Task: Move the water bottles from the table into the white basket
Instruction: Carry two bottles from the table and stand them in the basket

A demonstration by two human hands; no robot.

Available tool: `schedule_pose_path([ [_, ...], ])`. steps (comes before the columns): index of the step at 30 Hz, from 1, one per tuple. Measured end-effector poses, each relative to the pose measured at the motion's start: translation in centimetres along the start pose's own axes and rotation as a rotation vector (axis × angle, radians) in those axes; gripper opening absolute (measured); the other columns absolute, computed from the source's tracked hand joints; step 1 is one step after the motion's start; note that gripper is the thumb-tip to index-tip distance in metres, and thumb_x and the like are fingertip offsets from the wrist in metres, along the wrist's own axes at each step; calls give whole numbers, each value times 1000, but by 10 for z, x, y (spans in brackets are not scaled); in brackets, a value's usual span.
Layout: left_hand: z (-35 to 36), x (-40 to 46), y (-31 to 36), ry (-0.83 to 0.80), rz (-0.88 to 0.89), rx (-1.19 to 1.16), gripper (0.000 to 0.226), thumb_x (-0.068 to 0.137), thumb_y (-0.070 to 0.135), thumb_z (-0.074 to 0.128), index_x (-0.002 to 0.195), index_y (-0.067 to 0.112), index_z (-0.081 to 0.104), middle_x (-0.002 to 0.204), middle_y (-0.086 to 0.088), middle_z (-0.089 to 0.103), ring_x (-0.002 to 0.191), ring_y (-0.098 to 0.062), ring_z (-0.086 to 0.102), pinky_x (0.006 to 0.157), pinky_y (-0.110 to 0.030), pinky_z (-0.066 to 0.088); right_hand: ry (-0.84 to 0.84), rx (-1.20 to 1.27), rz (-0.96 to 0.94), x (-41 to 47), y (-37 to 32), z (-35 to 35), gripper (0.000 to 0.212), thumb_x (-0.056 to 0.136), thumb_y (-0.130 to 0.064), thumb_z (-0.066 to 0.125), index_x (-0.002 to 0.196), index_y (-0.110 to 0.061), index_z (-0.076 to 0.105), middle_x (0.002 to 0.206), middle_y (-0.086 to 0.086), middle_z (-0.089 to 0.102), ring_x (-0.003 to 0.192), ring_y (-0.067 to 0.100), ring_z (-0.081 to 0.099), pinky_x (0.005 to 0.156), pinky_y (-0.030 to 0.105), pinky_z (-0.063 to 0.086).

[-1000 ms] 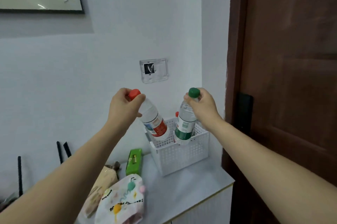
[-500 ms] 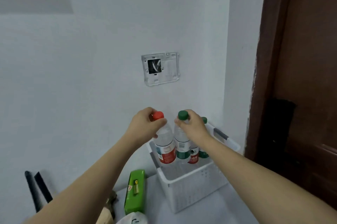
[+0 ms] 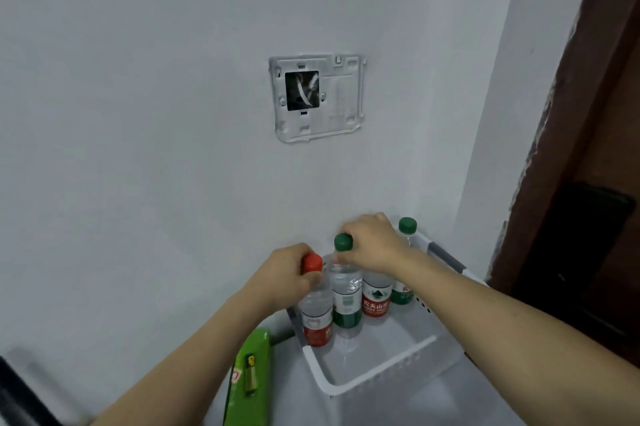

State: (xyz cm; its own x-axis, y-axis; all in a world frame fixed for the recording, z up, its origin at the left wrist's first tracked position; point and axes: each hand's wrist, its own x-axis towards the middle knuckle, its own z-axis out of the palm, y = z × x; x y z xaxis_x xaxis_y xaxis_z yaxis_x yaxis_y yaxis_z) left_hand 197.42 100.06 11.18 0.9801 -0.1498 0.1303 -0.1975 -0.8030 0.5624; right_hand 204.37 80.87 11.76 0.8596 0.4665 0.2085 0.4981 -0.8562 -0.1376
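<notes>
White basket, on table against wall: four upright bottles inside. Left hand pinching red-capped bottle at neck; right hand closed around green-capped bottle at cap. Behind: red-labelled bottle, cap hidden by right hand; second green-capped bottle, partly hidden. Green box beside basket, cut off below.

**One head-worn view, looking down into a corner**

The single wide-angle camera is looking forward and slightly down from close range, facing a white wall. The white basket is sitting at lower centre, a dark door filling the right edge.
</notes>
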Motion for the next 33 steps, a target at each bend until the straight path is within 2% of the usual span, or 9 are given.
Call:
schedule_pose_path([
  [9,3,5,-14,20,59,-5,19,86,29,69,101,21,60,90,5,62,79,-12,55,65,-23,41,12,28,-137,1,19,2,49,73,-67,63,98,-25,64,89,-15,57,93,11,50,94,29,25],
  [14,7,5,-16,15,73,-39,23,84,30,72,100,19,60,90,4,62,80,-13,55,68,-22,43,-42,77,-99,-2,16,4,47,74,-65,64,104,-29,59,92,-13,59,94,13,52,99,32,30],
  [19,9,2,-20,12,55,-102,20,83,27,74,94,25,58,84,7,60,73,-5,52,62,-17,39,-24,98,-83,-13,18,7,49,72,-66,65,104,-30,58,93,-12,57,100,15,50,101,29,26],
  [22,10,0,-18,4,45,-100,19,84,26,73,92,27,56,83,9,59,72,-4,52,62,-19,37,-54,62,-100,-19,12,3,55,77,-60,65,119,-25,55,114,-6,61,116,16,49,116,35,14],
  [24,11,0,-14,-2,25,-88,19,84,25,72,91,28,54,83,10,58,74,-7,53,62,-19,37,-49,35,-102,-27,9,0,68,80,-58,65,135,-21,47,137,-3,53,131,13,41,120,36,5],
  [26,10,0,-8,-9,-13,-48,18,84,25,71,91,24,54,84,8,58,78,-15,56,63,-22,40,-5,104,-49,-40,7,-6,79,80,-57,65,144,-21,37,149,-3,42,140,14,31,118,34,2],
  [28,8,0,0,3,-47,31,19,85,26,69,96,18,57,93,1,59,86,-21,57,71,-29,47,28,198,9,-55,10,-17,81,81,-57,66,148,-25,32,152,-3,37,141,17,29,118,34,11],
  [30,6,-3,9,47,-44,139,34,87,30,65,115,13,57,115,-7,57,101,-25,57,87,-35,48,40,258,56,-73,16,-31,82,81,-57,65,148,-26,29,152,-4,36,138,15,32,112,30,21],
  [33,3,-10,35,162,42,258,56,92,36,59,138,9,44,138,-10,47,123,-29,48,101,-41,44,89,305,127,-106,26,-54,77,84,-53,64,148,-25,30,152,-4,36,134,12,35,105,25,25],
])
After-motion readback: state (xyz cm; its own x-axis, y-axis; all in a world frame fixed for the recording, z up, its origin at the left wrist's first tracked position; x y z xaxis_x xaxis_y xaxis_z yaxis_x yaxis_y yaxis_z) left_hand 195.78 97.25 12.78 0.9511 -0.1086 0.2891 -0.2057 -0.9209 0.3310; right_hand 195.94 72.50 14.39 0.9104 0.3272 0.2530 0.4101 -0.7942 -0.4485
